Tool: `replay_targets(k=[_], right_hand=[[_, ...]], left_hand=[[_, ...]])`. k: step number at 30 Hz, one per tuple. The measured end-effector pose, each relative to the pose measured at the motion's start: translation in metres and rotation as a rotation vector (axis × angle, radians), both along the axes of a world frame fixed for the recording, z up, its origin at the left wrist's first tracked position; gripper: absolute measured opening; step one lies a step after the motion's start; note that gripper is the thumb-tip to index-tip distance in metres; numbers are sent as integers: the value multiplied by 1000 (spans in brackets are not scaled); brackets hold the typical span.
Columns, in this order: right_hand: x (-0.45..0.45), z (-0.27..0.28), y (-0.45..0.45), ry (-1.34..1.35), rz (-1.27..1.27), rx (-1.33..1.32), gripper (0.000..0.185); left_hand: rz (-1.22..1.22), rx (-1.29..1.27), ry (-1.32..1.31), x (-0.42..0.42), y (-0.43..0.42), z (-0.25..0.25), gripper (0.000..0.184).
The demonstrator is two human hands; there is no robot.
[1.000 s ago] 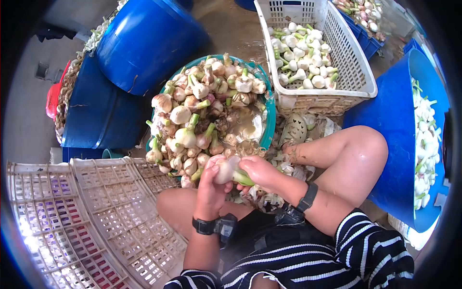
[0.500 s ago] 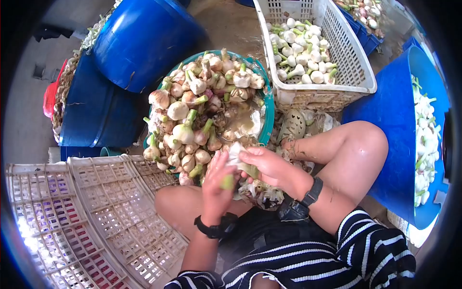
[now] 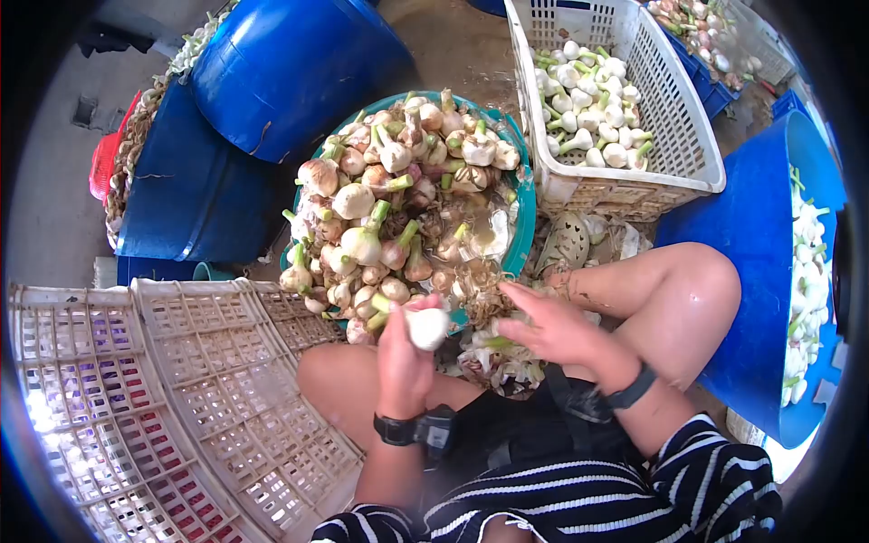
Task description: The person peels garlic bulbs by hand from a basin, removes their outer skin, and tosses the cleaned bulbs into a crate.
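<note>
Drawn off the garlic bulb (image 3: 429, 329), the right hand (image 3: 563, 333) spreads open by the tub (image 3: 526, 213)'s near edge; the left hand (image 3: 405, 360) grips the bulb.

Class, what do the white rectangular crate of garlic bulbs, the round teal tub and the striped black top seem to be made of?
White rectangular crate: probably moulded plastic, dull and stained, judging by its regular perforated walls.
Round teal tub: likely plastic, fairly smooth, with an evenly coloured rim.
Striped black top: apparently soft matte fabric, since it bends in folds; fibre unclear.
</note>
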State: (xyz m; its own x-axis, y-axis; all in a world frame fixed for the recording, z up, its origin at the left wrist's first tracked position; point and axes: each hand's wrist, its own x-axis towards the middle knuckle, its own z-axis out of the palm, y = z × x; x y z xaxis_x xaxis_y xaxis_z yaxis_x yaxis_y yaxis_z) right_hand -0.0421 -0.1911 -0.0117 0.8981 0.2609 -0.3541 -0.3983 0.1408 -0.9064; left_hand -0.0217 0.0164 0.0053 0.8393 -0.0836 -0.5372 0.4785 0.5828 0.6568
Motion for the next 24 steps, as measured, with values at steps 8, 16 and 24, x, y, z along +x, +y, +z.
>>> replay_targets(k=[8,16,24], right_hand=[[65,34,-24,99,-195,1255,65],[54,-4,30,-401,-195,-236,35],[47,29,44,-361,195,-417,28]], left_hand=[[-131,2043,-608,101,24,-3,62],[-288,1881,-1055,107,26,-5,48],[-376,1283,-1049,30,12,37,64]])
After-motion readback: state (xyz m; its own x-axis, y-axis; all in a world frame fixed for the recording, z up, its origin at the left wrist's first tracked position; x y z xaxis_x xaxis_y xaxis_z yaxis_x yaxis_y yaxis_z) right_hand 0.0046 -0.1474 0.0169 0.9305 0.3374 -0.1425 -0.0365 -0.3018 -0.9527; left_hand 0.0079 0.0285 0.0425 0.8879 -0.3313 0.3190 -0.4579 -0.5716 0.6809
